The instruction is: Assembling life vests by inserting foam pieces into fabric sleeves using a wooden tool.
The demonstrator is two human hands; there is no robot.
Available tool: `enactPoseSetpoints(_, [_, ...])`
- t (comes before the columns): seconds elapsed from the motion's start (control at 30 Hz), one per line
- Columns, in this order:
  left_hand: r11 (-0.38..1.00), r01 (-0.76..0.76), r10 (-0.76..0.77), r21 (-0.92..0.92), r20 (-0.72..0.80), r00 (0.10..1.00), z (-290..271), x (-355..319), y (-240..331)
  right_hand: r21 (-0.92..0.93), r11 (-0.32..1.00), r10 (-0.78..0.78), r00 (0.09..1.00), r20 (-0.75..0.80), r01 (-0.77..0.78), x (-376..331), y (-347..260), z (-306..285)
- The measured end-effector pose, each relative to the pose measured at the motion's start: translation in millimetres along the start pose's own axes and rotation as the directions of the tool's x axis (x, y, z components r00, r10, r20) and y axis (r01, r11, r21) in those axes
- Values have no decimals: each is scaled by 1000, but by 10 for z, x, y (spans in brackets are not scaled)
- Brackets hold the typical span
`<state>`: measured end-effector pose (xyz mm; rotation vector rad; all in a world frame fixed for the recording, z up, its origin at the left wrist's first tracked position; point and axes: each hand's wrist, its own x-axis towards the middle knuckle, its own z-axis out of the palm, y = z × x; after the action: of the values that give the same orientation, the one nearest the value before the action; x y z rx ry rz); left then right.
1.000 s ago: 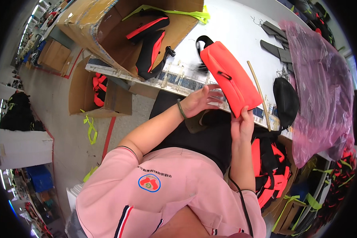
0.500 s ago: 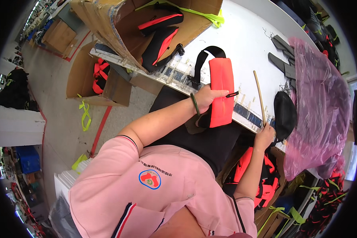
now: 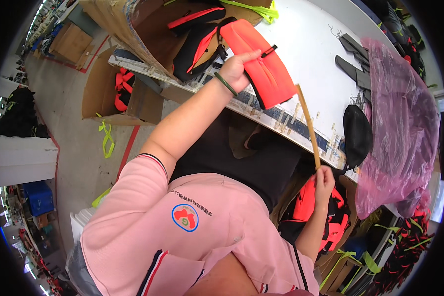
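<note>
From my remote seat I see the left hand [image 3: 237, 69] pinched shut on the orange pouch [image 3: 272, 74], thumb on its face by the black zip pull, other fingers mostly hidden. The pouch is above the white table's [image 3: 301, 42] near edge, beside the open carton [image 3: 106, 22]. My right hand [image 3: 324, 181] closes round the wooden stick's [image 3: 309, 126] lower end, its tip near the pouch's corner.

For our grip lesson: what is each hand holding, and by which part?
Left hand: orange-red pouch, by its left long edge. Right hand: wooden stick, by its near end.
</note>
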<state>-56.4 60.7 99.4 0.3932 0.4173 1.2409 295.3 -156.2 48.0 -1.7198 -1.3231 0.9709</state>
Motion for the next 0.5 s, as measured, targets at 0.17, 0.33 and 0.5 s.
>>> enactPoseSetpoints(0.17, [998, -50, 51, -43, 28, 998, -11, 54, 21, 129, 990, 54, 999, 8, -54, -376, 237, 64])
enactPoseSetpoints(0.33, [1000, -5, 6, -24, 37, 999, 31, 10, -154, 83, 996, -37, 999, 13, 35, -368, 227, 264])
enactPoseSetpoints(0.5, [995, 101, -101, -1, 69, 992, 35, -38, -279, 157, 988, -18, 997, 78, 6, -311, 122, 409])
